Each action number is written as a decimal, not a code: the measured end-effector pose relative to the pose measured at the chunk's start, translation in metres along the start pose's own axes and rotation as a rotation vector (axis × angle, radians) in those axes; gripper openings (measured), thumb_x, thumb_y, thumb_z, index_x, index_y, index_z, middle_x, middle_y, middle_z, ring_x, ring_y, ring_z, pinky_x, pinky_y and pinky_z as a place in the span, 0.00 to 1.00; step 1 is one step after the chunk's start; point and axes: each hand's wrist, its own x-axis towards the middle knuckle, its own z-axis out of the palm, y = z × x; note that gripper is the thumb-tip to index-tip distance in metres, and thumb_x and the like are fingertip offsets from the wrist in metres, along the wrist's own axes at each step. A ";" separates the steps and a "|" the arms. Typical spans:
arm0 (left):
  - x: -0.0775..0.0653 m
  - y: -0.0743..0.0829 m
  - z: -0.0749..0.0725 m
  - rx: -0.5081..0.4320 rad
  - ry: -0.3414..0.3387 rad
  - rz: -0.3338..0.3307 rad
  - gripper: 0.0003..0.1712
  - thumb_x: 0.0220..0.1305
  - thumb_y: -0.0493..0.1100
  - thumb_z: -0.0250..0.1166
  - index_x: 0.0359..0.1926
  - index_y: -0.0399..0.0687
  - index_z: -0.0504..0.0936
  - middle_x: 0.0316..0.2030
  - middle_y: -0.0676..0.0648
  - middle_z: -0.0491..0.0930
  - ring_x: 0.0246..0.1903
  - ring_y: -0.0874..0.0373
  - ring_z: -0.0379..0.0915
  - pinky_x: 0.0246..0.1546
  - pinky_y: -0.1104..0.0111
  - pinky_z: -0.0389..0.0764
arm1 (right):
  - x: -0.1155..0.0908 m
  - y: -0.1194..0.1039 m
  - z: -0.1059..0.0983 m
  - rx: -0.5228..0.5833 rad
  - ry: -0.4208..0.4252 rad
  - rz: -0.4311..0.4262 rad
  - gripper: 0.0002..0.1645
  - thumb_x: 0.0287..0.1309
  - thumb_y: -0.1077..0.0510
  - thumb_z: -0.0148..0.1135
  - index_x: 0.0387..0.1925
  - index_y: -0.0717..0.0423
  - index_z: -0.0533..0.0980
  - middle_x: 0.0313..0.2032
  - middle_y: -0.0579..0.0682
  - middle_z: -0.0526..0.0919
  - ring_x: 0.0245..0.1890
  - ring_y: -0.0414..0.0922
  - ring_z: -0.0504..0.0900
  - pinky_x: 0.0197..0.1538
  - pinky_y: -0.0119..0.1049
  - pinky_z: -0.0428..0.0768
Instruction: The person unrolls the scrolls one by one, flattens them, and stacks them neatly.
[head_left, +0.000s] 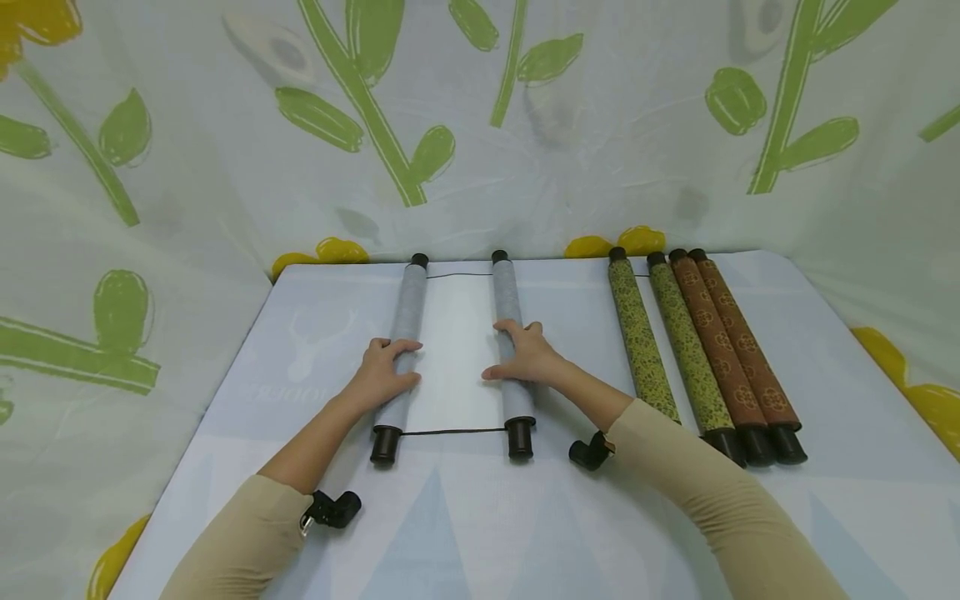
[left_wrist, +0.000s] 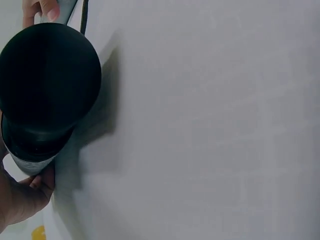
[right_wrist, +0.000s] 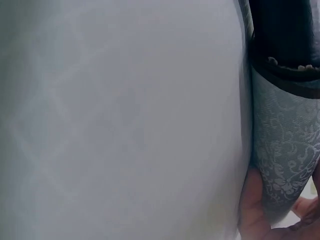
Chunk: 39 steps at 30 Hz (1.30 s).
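A scroll with grey patterned rolls and dark end knobs lies partly unrolled in the head view, white paper (head_left: pixel 455 350) showing between its rolls. My left hand (head_left: pixel 377 377) grips the left roll (head_left: pixel 410 304), thumb and fingers on either side. Around the right roll (head_left: pixel 506 287) my right hand (head_left: pixel 531 357) spreads its thumb and fingers in the same way. A round black knob (left_wrist: pixel 47 80) fills much of the left wrist view, the left hand (left_wrist: pixel 25 200) below it. In the right wrist view, the right hand (right_wrist: pixel 256 212) holds the floral-patterned roll (right_wrist: pixel 282 135) from beneath its knob.
To the right lie a yellow-green scroll (head_left: pixel 645 346), slightly unrolled, and brown flowered rolls (head_left: pixel 716 342) side by side. The right forearm (head_left: pixel 697 492) passes just in front of them. A leaf-printed white cloth (head_left: pixel 630 167) hangs behind the table (head_left: pixel 480 533).
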 end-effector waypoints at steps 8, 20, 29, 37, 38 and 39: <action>0.001 0.001 -0.005 0.007 -0.001 0.003 0.33 0.53 0.46 0.70 0.60 0.46 0.72 0.60 0.26 0.55 0.59 0.33 0.55 0.52 0.43 0.67 | 0.001 -0.002 0.002 0.010 0.008 0.030 0.54 0.41 0.44 0.75 0.69 0.44 0.58 0.57 0.69 0.57 0.46 0.59 0.71 0.46 0.49 0.75; -0.002 0.000 -0.010 0.003 0.027 -0.045 0.38 0.47 0.49 0.75 0.59 0.47 0.71 0.60 0.27 0.54 0.58 0.33 0.58 0.54 0.43 0.66 | -0.001 0.006 -0.015 0.077 -0.103 0.048 0.54 0.48 0.47 0.72 0.72 0.42 0.52 0.61 0.69 0.49 0.43 0.56 0.69 0.39 0.40 0.73; -0.002 -0.004 -0.008 -0.025 0.026 -0.060 0.34 0.53 0.41 0.66 0.63 0.47 0.69 0.60 0.28 0.54 0.57 0.34 0.58 0.52 0.45 0.68 | -0.002 0.009 -0.021 0.075 -0.139 0.050 0.51 0.51 0.51 0.69 0.72 0.42 0.52 0.60 0.69 0.50 0.43 0.55 0.70 0.35 0.37 0.74; 0.000 -0.006 -0.010 0.022 -0.003 -0.037 0.36 0.56 0.39 0.54 0.68 0.46 0.65 0.62 0.25 0.49 0.62 0.32 0.49 0.54 0.40 0.63 | -0.001 0.015 -0.030 0.126 -0.158 0.070 0.48 0.51 0.57 0.66 0.72 0.44 0.54 0.63 0.70 0.48 0.42 0.54 0.68 0.34 0.37 0.73; 0.000 -0.006 -0.010 0.021 -0.004 -0.035 0.35 0.56 0.40 0.53 0.68 0.45 0.65 0.62 0.24 0.49 0.62 0.31 0.49 0.54 0.40 0.63 | 0.000 0.016 -0.031 0.136 -0.157 0.068 0.48 0.51 0.58 0.66 0.72 0.44 0.54 0.64 0.70 0.48 0.43 0.55 0.67 0.34 0.37 0.72; 0.001 -0.007 -0.011 0.021 -0.003 -0.035 0.35 0.56 0.40 0.53 0.68 0.45 0.65 0.62 0.24 0.49 0.62 0.31 0.49 0.54 0.40 0.63 | 0.000 0.017 -0.032 0.146 -0.156 0.067 0.49 0.50 0.59 0.66 0.72 0.44 0.54 0.64 0.70 0.48 0.43 0.55 0.66 0.35 0.38 0.72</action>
